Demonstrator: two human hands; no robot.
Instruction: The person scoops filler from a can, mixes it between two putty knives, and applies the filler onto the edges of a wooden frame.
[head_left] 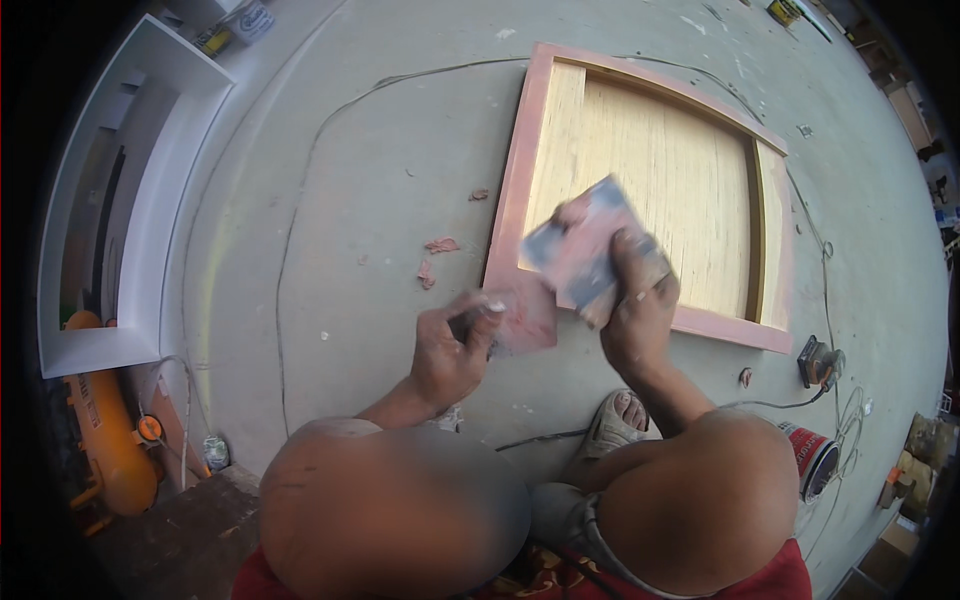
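My left hand point(450, 350) is closed on a flat putty scraper point(530, 320) smeared pink. My right hand point(640, 315) grips a wider putty scraper point(590, 235), its blue-grey face coated with pink filler and blurred by motion. Both tools are held up close together, in front of the near left corner of a wooden panel point(655, 180). That panel lies on the floor, with bare pale wood inside and pink filler along its outer frame. Whether either scraper touches the panel, I cannot tell.
Lumps of pink filler point(440, 245) dot the floor left of the panel. A corded sander point(822, 365) and a red and black can point(812, 460) stand at right. Thin cable point(300, 200) crosses the floor. At left are a white frame point(180, 190) and an orange tank point(112, 435).
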